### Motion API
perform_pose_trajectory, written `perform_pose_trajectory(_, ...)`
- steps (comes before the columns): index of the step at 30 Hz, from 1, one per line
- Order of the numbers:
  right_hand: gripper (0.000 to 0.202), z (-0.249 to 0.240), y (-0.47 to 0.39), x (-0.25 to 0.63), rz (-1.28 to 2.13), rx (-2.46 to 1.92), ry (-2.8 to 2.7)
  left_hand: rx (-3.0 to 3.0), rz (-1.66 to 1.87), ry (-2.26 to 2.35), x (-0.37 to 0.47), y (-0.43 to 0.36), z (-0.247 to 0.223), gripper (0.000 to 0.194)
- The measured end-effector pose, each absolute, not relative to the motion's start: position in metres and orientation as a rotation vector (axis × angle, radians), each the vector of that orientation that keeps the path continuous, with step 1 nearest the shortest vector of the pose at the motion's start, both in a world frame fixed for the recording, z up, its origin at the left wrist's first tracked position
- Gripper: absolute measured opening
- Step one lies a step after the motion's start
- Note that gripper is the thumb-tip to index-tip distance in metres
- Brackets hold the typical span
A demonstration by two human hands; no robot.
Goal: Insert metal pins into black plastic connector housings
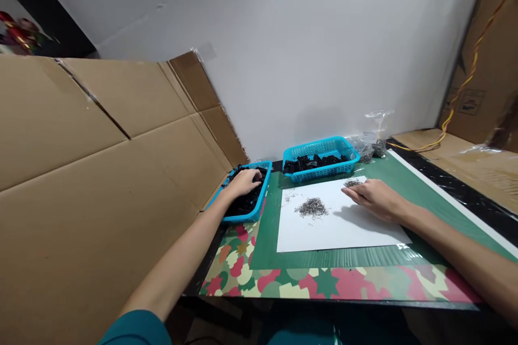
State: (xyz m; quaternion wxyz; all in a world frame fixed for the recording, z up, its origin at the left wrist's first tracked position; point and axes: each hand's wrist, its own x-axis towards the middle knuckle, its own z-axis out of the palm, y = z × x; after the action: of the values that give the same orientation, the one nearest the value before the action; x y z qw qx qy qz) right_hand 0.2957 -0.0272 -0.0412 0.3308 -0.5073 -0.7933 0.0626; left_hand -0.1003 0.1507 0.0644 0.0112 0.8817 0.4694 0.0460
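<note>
My left hand (244,182) reaches into the left blue basket (259,207), over black pieces (245,204); its fingers are curled together, and what they hold is hidden. My right hand (374,197) is above the right part of a white sheet (307,237), fingers pressed together beside a small heap of metal bits (353,183). Anything between those fingertips is too small to name. A larger pile of thin metal pieces (312,207) lies on the sheet between my hands, with a few strays (289,195) at its upper left.
A second blue basket (319,173) with black pieces stands behind the sheet. Clear plastic bags (368,150) sit to its right. A green mat (265,248) lies under the sheet. Cardboard (162,194) rises at the left; a yellow cord (449,113) hangs at the right.
</note>
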Motion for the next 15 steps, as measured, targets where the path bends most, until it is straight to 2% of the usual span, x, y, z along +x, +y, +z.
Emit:
perform_pose_trajectory(2, 0.063, -0.04, -0.026, 0.296, 0.207, -1.329, -2.033, 2.763, 0.217, 1.49, -0.101, 0.15, 0.069, 0.019)
perform_pose_trajectory(5, 0.061, -0.036, -0.027, 0.296, 0.327, -1.302, -2.007, 2.76, 0.381, 1.52, -0.104, 0.147, 0.083, 0.03)
perform_pose_trajectory(8, 0.052, -0.031, -0.031, 0.29, 0.466, -1.266, -2.05, 2.751, 0.574, 1.515, -0.105, 0.144, 0.099, 0.031)
perform_pose_trajectory(12, 0.041, -0.026, -0.037, 0.272, 0.572, -1.282, -2.043, 2.537, 1.119, 1.375, -0.091, 0.136, 0.111, 0.022)
perform_pose_trajectory(15, 0.033, -0.027, -0.038, 0.26, 0.586, -1.39, -1.967, 2.228, 1.451, 1.091, -0.067, 0.122, 0.104, 0.027)
